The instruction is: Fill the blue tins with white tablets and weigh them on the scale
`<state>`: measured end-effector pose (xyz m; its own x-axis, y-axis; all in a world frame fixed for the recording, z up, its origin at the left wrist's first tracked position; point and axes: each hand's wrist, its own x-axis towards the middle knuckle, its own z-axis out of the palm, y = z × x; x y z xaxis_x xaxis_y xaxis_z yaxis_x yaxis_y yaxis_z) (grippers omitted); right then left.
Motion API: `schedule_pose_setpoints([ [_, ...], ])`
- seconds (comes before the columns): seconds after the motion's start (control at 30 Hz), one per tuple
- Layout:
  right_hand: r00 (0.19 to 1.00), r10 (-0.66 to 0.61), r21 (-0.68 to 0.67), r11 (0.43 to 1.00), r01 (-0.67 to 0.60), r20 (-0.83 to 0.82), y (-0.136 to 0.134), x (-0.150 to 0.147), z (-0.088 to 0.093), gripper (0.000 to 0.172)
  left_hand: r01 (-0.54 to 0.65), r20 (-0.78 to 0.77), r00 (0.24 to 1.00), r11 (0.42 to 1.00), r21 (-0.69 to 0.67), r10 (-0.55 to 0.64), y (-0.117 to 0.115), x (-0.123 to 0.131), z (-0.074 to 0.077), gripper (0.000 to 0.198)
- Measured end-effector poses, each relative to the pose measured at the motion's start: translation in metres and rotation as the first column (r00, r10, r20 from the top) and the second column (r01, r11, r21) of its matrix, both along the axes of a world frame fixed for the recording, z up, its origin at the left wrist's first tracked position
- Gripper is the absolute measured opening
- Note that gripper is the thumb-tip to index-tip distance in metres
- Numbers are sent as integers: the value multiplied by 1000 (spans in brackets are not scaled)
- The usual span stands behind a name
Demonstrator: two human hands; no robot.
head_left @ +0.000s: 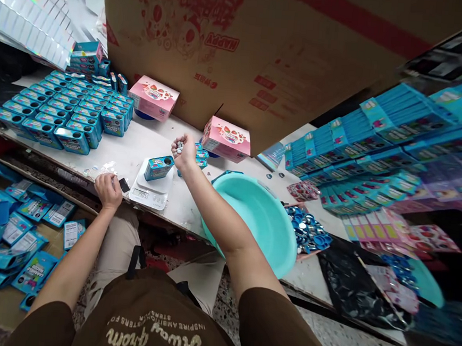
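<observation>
My right hand point(183, 150) is cupped palm up around several small pale candies point(179, 146), above the table beside the scale. On the white digital scale point(149, 194) stands a blue box point(159, 168) with a round dark hole in its top. The scale's display shows digits. My left hand point(108, 190) rests at the table's front edge with its fingers curled; whether anything is in them is hidden. A small black object point(124, 185) lies right beside its fingers, and white scraps point(103, 168) lie behind it. A few blue boxes point(201, 154) stand behind my right hand.
Rows of blue boxes point(56, 108) fill the table's left. Two pink boxes point(153, 97) stand before a large carton point(244, 51). A turquoise basin point(251, 217) and a pile of blue caps point(308, 230) sit at right. Below left, a carton holds blue packs point(35, 272).
</observation>
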<state>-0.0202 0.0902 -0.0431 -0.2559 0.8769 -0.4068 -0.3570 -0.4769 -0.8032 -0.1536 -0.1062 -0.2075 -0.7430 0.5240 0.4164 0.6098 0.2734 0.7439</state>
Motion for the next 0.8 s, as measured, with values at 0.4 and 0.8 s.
schedule_pose_setpoints([
  [0.4, 984, 87, 268, 955, -127, 154, -15, -1, -11, 48, -13, -54, 999, 997, -71, 10, 1, 2, -2, 25],
  [0.8, 989, 56, 263, 961, -91, 136, -21, 0, -18, 55, -45, -169, 985, 997, -68, 33, 1, 1, -8, 30],
])
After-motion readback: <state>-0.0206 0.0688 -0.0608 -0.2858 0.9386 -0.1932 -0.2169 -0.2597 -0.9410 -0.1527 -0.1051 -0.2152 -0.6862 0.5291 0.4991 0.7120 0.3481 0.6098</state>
